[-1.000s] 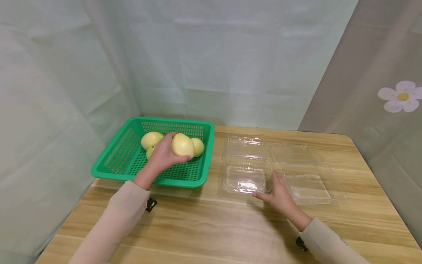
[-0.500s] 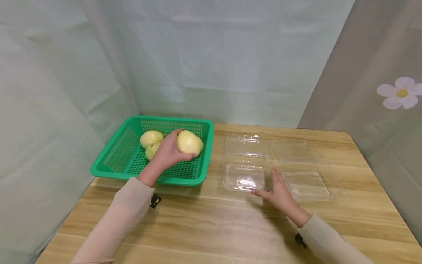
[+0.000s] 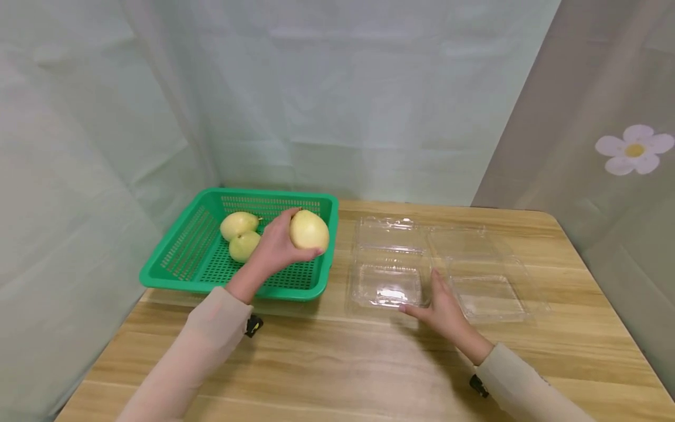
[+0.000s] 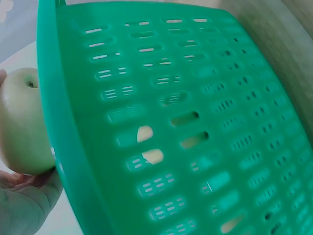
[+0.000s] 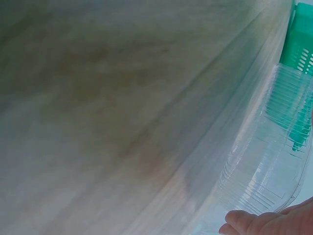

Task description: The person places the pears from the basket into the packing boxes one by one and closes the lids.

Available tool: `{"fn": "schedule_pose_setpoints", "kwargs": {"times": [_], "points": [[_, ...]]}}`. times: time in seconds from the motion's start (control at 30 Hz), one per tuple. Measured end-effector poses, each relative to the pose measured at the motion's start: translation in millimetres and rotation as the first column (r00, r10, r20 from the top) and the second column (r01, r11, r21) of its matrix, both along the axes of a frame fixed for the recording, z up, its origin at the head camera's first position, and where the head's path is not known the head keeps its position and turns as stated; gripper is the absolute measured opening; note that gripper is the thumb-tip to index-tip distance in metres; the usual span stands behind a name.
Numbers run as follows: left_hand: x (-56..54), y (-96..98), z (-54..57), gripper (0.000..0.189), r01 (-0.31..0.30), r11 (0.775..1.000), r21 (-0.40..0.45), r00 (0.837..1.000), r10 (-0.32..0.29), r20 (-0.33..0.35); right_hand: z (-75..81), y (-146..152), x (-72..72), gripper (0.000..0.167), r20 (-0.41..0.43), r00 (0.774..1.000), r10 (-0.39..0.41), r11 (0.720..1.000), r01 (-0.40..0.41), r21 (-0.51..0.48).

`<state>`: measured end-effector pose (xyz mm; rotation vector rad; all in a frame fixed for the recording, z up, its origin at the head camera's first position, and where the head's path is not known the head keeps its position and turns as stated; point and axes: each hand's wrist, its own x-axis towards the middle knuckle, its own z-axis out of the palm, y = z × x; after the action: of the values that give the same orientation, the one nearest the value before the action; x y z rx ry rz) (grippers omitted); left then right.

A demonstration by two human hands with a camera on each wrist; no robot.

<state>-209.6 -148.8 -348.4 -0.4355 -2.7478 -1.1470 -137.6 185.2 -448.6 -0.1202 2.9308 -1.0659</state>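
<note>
My left hand (image 3: 276, 243) grips a round, pale yellow pear (image 3: 309, 230) above the right part of the green plastic basket (image 3: 174, 286). In the left wrist view, the pear (image 4: 24, 122) shows beyond the basket's rim, with fingers and thumb around it. Two other pears (image 3: 244, 246) lie together in the basket. My right hand (image 3: 445, 310) rests at the near right corner of an open, clear plastic clamshell box (image 3: 387, 284), its thumb at the front edge and fingers along the right side. In the right wrist view, fingertips (image 5: 239, 220) are right at the box's edge.
A second clear clamshell box (image 3: 487, 293) lies open to the right of the first, beside my right hand. All stand on a wooden table (image 3: 337, 363). Pale curtains (image 3: 369, 105) hang close behind and along both sides.
My left hand has moved slightly to the right with the pear. The pear behind it, visible a second ago, is now hidden. My right hand stays at the box corner.
</note>
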Motion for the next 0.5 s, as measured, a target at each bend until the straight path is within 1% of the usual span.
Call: {"fn": "schedule_pose_setpoints", "kwargs": {"times": [0.17, 0.27, 0.5], "points": [[-0.9, 7.2, 2.4, 0.092, 0.009, 1.000, 0.012, 1.000, -0.009, -0.014, -0.5, 0.5, -1.5, 0.120, 0.008, 1.000, 0.000, 1.000, 0.000, 0.003], [-1.4, 12.3, 4.1, 0.093, 0.019, 1.000, 0.024, 1.000, -0.019, -0.001, -0.6, 0.8, -1.9, 0.121, 0.009, 1.000, -0.001, 1.000, 0.001, 0.010], [-1.7, 24.4, 5.6, 0.095, 0.064, 0.998, -0.004, 0.998, -0.064, -0.020, -1.6, 0.1, -1.3, 0.120, -0.004, 1.000, 0.001, 1.000, -0.001, 0.012]]}}
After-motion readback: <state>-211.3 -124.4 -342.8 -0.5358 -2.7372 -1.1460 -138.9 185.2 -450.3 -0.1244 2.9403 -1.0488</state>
